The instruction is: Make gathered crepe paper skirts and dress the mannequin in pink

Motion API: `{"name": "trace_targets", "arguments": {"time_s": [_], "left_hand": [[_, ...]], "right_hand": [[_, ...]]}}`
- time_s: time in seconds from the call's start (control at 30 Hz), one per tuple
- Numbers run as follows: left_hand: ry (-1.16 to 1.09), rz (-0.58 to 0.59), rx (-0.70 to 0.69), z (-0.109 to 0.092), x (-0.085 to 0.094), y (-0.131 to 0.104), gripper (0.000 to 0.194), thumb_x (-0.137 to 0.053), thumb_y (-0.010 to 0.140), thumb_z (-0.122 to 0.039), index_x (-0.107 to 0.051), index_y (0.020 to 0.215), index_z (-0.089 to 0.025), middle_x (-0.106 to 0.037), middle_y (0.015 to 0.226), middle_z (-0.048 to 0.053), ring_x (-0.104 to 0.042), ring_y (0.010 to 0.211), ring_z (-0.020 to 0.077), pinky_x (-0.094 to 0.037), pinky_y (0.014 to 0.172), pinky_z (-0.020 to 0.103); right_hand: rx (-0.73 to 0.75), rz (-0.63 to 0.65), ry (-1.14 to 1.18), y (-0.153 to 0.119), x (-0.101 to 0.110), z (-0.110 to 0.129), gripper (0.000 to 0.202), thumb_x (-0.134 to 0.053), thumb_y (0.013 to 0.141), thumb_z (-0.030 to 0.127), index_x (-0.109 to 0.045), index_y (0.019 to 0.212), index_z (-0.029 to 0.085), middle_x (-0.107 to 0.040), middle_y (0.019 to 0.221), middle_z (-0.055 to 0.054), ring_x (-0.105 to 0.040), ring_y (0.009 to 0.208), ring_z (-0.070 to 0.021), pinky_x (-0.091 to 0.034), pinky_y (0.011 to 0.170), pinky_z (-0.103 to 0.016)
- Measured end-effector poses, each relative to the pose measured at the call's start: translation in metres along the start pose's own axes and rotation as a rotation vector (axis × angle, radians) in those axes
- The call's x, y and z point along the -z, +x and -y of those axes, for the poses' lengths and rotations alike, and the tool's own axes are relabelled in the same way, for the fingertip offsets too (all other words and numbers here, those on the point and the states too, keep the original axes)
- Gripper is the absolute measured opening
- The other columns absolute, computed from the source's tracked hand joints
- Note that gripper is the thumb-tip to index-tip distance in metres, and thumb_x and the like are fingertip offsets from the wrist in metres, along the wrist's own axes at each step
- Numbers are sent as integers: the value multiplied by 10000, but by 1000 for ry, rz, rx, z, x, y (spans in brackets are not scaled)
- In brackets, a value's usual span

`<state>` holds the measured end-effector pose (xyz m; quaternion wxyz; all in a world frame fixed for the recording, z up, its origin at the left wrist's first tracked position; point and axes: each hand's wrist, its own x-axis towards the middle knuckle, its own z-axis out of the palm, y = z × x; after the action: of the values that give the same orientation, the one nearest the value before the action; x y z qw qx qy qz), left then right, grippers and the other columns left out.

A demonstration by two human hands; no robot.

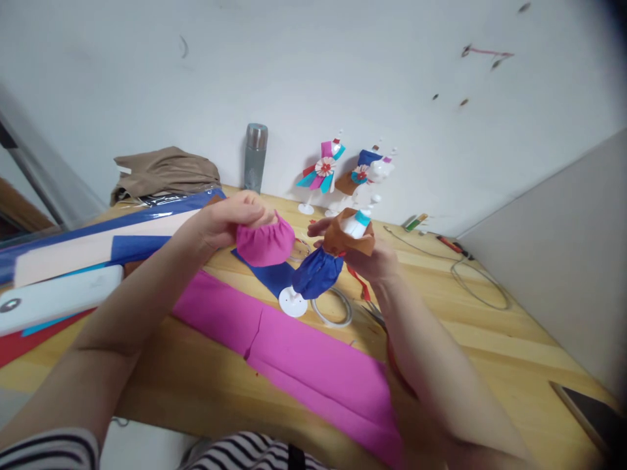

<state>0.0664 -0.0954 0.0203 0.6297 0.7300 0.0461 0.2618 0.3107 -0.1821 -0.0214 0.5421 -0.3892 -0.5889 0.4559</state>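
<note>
Gathered pink cloth hangs from my left hand, whose fingers are closed on its top edge. My right hand is wrapped round a small dress form on a white stand, tilted above the table. The form wears a brown top piece and a gathered blue skirt, with a red tie at the waist. A round white base shows below the skirt. Under both hands lies a long pink cloth strip, with a blue cloth piece behind it.
Scissors lie partly hidden by my right forearm. A white cable is coiled nearby. Two dressed forms and a thermos stand by the wall. At left are folded brown cloth and a white box.
</note>
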Motion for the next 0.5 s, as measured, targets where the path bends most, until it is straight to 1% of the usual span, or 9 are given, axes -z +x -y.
{"name": "trace_targets", "arguments": {"time_s": [0.07, 0.13, 0.2, 0.27, 0.37, 0.4, 0.43, 0.5], "left_hand": [[64, 167, -25, 3, 4, 1, 682, -629, 679, -705, -291, 359, -206, -197, 399, -29, -184, 394, 83, -246, 437, 304], [112, 360, -13, 4, 7, 2, 701, -637, 673, -709, -288, 341, -201, -180, 381, -33, -168, 377, 75, -239, 410, 293], [112, 531, -2, 2, 9, 2, 663, -650, 694, -668, -347, 345, -193, -228, 371, -20, -219, 362, 81, -252, 400, 286], [95, 651, -4, 0, 9, 1, 603, -641, 731, -621, -420, 371, -190, -299, 381, 1, -286, 367, 94, -275, 407, 283], [100, 756, -13, -6, 10, 0, 586, -606, 767, -619, -458, 396, -190, -342, 398, 13, -319, 383, 98, -297, 429, 278], [112, 775, -12, -8, 10, -1, 598, -594, 775, -629, -453, 395, -189, -340, 401, 11, -319, 388, 94, -299, 439, 273], [128, 781, -8, -11, 11, -2, 616, -581, 778, -646, -447, 391, -186, -335, 403, 8, -315, 394, 89, -297, 447, 267], [153, 760, -12, -16, 13, -4, 654, -562, 775, -677, -434, 373, -177, -328, 403, 5, -303, 403, 77, -278, 460, 254]], "right_hand": [[-18, -24, 12, 4, 0, 0, 519, -668, 604, 628, -627, 945, 239, -680, 1038, -104, -643, 957, -291, -519, 831, -456], [-15, -54, 12, 9, -1, -2, 523, -656, 621, 654, -654, 934, 235, -691, 1022, -100, -649, 941, -288, -518, 842, -459], [0, -93, 27, 12, 0, -3, 499, -661, 640, 647, -679, 923, 237, -710, 990, -84, -657, 935, -283, -500, 891, -471], [20, -119, 62, 11, 1, -2, 460, -701, 629, 612, -703, 908, 247, -727, 958, -57, -663, 928, -272, -478, 936, -475], [63, -100, 55, 1, 4, 4, 448, -776, 583, 554, -728, 919, 261, -732, 976, -33, -658, 966, -272, -470, 955, -468], [86, -101, 24, -6, 4, 6, 452, -786, 591, 531, -729, 953, 267, -727, 1006, -30, -649, 1001, -273, -466, 966, -465], [109, -110, -19, -13, 2, 8, 460, -784, 617, 512, -723, 1006, 273, -718, 1047, -31, -636, 1043, -276, -460, 975, -464], [136, -166, -150, -29, -5, 8, 480, -752, 701, 475, -676, 1137, 288, -680, 1153, -42, -599, 1121, -279, -452, 978, -471]]}}
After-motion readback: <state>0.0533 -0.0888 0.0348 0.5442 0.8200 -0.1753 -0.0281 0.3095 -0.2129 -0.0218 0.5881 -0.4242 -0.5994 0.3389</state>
